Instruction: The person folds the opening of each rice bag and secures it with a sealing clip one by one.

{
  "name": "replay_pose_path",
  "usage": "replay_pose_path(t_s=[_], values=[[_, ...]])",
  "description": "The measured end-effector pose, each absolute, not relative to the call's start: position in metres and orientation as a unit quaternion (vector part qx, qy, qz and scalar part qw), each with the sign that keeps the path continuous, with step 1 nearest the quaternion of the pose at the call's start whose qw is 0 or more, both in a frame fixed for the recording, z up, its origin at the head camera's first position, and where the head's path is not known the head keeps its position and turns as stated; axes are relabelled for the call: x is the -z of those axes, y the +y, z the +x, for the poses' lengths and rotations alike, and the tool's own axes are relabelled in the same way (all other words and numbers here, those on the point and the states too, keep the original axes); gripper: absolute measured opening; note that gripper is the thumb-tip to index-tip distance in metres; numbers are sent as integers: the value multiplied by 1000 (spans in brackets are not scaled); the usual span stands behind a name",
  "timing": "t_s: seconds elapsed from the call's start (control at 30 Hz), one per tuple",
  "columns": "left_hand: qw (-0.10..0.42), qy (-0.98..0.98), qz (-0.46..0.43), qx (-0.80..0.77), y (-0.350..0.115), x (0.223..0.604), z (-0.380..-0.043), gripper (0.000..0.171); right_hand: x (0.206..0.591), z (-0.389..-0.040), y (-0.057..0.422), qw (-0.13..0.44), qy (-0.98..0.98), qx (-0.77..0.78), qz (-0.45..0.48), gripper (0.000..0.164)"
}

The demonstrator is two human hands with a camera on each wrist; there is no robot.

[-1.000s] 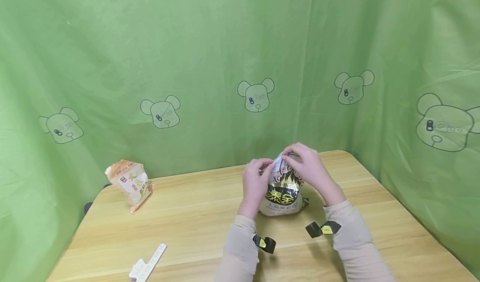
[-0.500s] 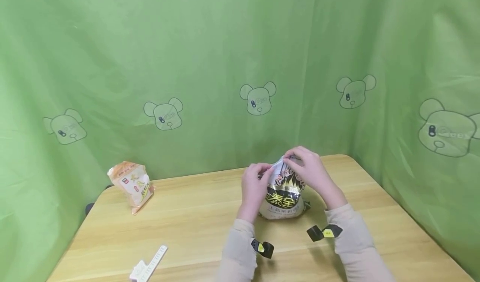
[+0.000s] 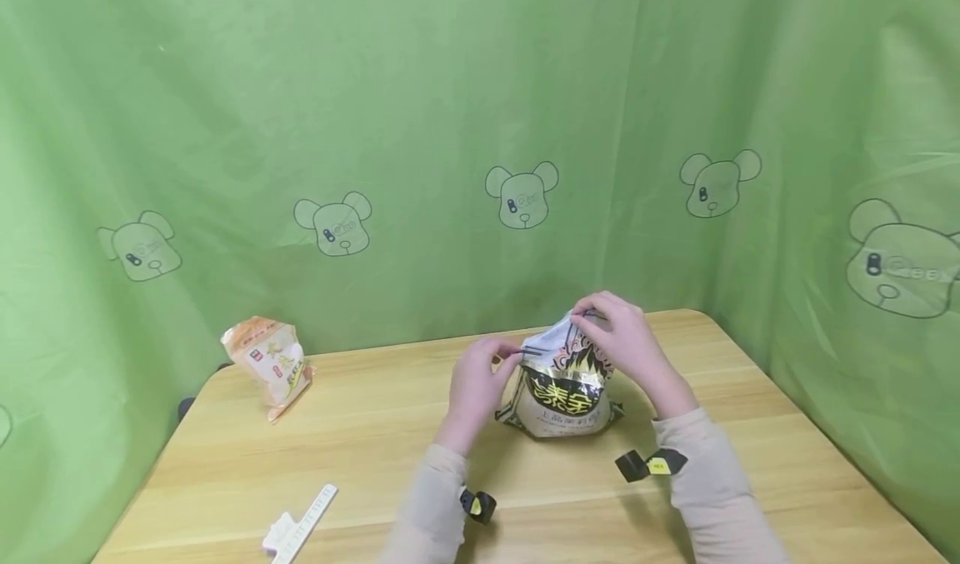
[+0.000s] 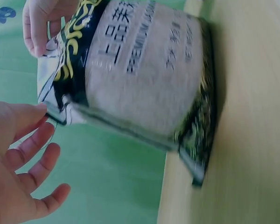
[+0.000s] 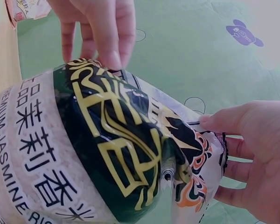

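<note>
A bag of jasmine rice stands on the table towards the right, its printed front facing me and its top drawn up. My left hand pinches the bag's upper left edge between thumb and forefinger; in the left wrist view the other fingers are spread loosely. With thumb and fingers my right hand grips the top right corner of the bag. The right wrist view shows the rice bag close up, its upper part creased between both hands. A side fold with a pointed lower corner shows in the left wrist view.
An orange and white food packet stands at the table's back left. A white sealing clip lies at the front left of the wooden table. Green curtains with bear prints enclose the back and sides.
My left hand has moved left and down from the bag's top to its upper left edge, and the top has spread wider. The right hand keeps its hold.
</note>
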State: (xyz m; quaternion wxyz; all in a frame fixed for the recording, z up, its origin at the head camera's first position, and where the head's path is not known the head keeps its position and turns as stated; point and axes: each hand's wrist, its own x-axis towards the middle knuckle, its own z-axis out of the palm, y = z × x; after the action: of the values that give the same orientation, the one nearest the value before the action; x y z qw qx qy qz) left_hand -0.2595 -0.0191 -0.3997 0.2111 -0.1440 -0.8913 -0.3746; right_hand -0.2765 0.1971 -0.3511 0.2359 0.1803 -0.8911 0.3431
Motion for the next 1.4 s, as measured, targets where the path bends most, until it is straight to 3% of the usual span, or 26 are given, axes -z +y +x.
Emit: replay_pose_path(t_s=[0.13,0.43,0.87,1.2,1.4], values=[[205,-908,-145,334,-40,401,-249,18,352,-276,196,229,-892,-347,181,14],[242,-933,-153,218,-90,398,-222,22,351,-276,199,230,-891,-348,178,14],[251,-944,-142,159,-148,403,-190,24,348,-273,198,226,-893,-351,171,14],[240,-955,-154,83,-193,417,-163,31,348,-273,196,219,-893,-353,173,15],[201,-964,-163,64,-217,424,-154,37,347,-273,198,218,-894,-351,175,15]])
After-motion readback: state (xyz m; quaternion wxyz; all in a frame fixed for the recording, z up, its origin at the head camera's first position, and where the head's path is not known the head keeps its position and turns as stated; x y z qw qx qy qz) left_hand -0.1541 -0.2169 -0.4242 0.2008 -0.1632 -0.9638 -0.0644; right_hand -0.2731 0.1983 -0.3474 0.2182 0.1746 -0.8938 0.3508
